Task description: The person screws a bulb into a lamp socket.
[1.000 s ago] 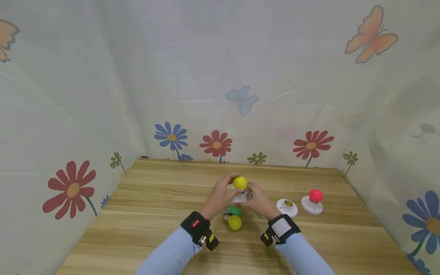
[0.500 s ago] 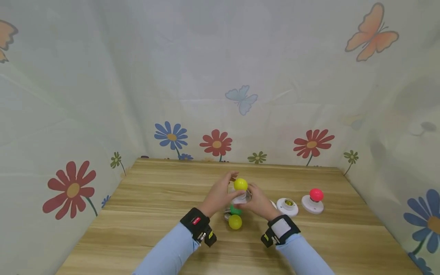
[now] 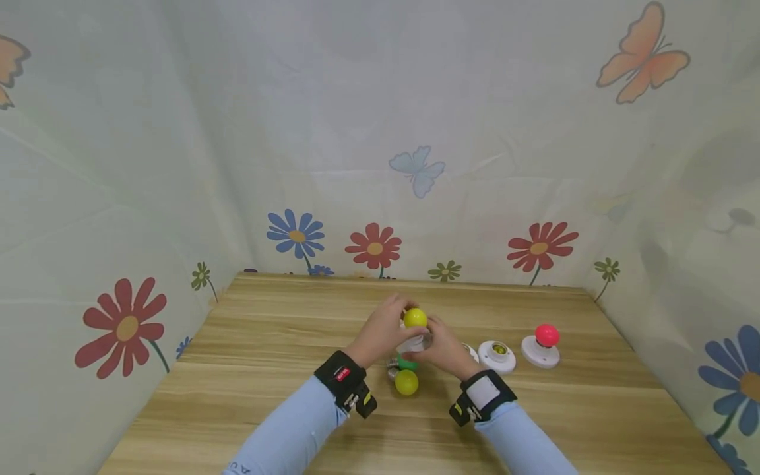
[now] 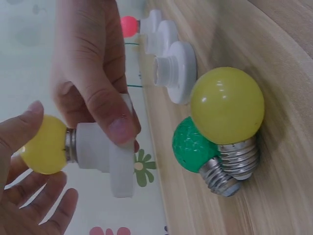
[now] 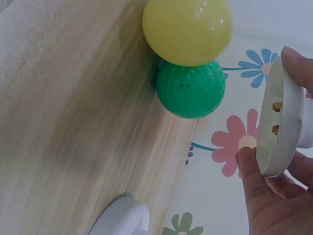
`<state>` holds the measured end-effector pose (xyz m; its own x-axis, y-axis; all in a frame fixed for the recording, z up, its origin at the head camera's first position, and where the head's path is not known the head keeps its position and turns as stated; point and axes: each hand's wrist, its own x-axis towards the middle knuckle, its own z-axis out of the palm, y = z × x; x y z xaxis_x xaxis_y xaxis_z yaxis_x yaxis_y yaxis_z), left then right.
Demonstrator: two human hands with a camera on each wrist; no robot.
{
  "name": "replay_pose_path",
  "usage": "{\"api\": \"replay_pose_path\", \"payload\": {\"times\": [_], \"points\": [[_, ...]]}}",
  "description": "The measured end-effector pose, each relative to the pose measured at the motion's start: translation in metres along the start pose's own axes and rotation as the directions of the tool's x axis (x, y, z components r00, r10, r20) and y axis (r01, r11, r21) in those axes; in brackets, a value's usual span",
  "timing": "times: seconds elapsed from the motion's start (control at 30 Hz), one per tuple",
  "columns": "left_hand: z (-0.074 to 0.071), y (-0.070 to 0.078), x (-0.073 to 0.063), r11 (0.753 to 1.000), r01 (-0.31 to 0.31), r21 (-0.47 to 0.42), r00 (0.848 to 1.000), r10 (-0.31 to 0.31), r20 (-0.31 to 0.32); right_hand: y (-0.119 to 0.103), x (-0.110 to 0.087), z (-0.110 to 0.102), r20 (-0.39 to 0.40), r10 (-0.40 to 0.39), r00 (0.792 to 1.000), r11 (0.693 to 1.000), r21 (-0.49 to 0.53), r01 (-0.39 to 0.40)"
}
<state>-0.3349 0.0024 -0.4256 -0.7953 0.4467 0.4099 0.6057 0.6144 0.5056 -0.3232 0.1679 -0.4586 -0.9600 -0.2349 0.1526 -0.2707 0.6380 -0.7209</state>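
Observation:
My left hand [image 3: 380, 333] pinches a small yellow light bulb [image 3: 415, 317] between thumb and fingers. My right hand [image 3: 445, 349] grips the white lamp holder [image 4: 121, 171] by its round base, raised above the table. The bulb's metal screw end sits in the holder's socket, with a little of the thread showing in the left wrist view. Under the hands lie a larger yellow bulb [image 4: 227, 105] and a green bulb [image 4: 191, 144], side by side. In the right wrist view the hollow underside of the base shows two brass screws.
On the wooden table [image 3: 267, 343], to the right, a white lamp holder [image 3: 497, 357] has a bare socket, and another bears a red bulb [image 3: 547, 335]. One more holder [image 4: 183, 71] is partly behind my right hand. A flowered curtain [image 3: 332, 132] encloses the table.
My left fingers came away from the small yellow bulb half a second ago and now close on it again. The right hand keeps its grip on the lamp holder.

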Motion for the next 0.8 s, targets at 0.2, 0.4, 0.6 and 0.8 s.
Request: {"api": "replay_pose_path", "payload": {"times": [0.2,0.4,0.6,0.8], "points": [[-0.004,-0.001,0.003,1.0,-0.023,-0.005,0.996,0.023,0.081,0.002,0.001,0.0,-0.006,0.01,1.0,1.0,-0.018,-0.01],[-0.008,0.002,0.002,0.999,0.026,-0.034,0.997,-0.023,0.076,0.003,0.0,0.001,-0.008,-0.009,1.0,0.999,-0.032,0.008],[-0.008,0.01,-0.001,0.998,0.054,0.04,0.998,-0.053,-0.018,0.001,-0.001,0.001,-0.003,-0.041,0.999,0.999,-0.02,0.04],[-0.005,0.011,-0.003,0.995,0.071,0.064,0.997,-0.069,-0.036,0.0,-0.001,0.001,-0.008,-0.024,1.0,1.0,-0.013,0.024]]}}
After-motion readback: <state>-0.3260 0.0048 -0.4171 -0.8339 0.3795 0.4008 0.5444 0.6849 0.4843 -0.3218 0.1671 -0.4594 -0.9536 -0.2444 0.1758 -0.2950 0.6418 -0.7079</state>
